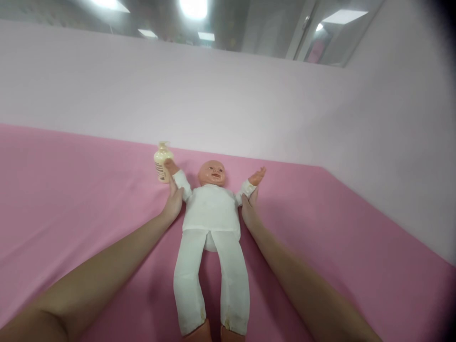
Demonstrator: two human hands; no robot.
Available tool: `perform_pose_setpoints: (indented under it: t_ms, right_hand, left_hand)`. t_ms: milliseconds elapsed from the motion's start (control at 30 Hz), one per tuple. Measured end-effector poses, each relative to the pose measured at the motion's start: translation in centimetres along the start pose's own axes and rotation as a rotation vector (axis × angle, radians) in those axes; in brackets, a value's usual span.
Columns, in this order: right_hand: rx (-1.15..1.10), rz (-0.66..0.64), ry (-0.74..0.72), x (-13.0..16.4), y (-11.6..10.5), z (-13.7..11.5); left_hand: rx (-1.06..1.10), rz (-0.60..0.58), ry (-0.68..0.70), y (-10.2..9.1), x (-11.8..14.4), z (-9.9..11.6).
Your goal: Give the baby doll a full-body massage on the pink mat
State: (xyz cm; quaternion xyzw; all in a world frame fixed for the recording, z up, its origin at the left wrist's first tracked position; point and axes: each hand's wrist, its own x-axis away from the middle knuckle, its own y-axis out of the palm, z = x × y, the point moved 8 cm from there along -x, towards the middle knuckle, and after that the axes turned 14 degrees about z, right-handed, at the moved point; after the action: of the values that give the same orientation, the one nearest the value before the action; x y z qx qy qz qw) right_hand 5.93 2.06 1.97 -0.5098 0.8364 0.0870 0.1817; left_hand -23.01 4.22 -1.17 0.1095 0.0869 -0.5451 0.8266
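A baby doll (211, 209) in a white top and white trousers lies on its back, head toward the wall and both arms raised outward. My left hand (173, 202) is closed around the doll's sleeved arm on the left side, thumb in front and fingers partly behind it. On the right side, my right hand (251, 209) grips the other sleeved arm in the same way, with some fingers hidden behind the sleeve. A cream pump bottle (162, 166) stands just behind the doll's left-side hand, which overlaps it in view.
Pink cloth (107, 190) covers the surface under the doll, with soft creases at the left. A pale wall (213, 104) rises along the back and right edges. Above it, a glass window (228, 28) reflects ceiling lights.
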Motion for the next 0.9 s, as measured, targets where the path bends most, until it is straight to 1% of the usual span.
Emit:
perform_pose_setpoints:
  t_ms: [67, 133, 200, 300, 433, 600, 667, 800, 900]
  right_hand:
    - [0.042, -0.027, -0.063, 0.0, 0.2, -0.6]
    - [0.097, -0.037, -0.063, 0.0, 0.2, -0.5]
    - [0.143, -0.049, -0.055, 0.0, 0.2, -0.2]
    - [0.199, -0.097, -0.041, 0.2, 0.6, 0.6]
    - [0.256, -0.159, -0.059, 0.4, 1.1, 1.5]
    - [0.332, -0.156, -0.107, -0.3, 1.0, 2.0]
    - [0.323, -0.141, -0.089, -0.6, 0.7, 2.2]
    - [0.306, -0.123, -0.007, -0.7, 0.4, 2.7]
    - [0.348, -0.131, 0.014, -0.6, 0.5, 2.6]
  left_hand:
    - [-0.036, -0.025, 0.044, 0.3, 0.4, 0.8]
    - [-0.043, -0.026, 0.056, 0.4, 0.5, 1.1]
    - [-0.068, -0.015, 0.058, 0.4, 0.3, 1.0]
    - [-0.162, -0.003, 0.034, 0.1, 0.1, 0.4]
    - [-0.245, -0.055, -0.016, 0.4, 0.5, 0.2]
    - [-0.347, -0.099, -0.015, 0.7, 0.9, 0.5]
    - [-0.371, -0.103, 0.005, 0.7, 0.7, 0.3]
    - [-0.395, -0.120, 0.072, 0.9, 0.3, 0.1]
    - [-0.410, -0.135, 0.064, 1.0, 0.4, 0.0]
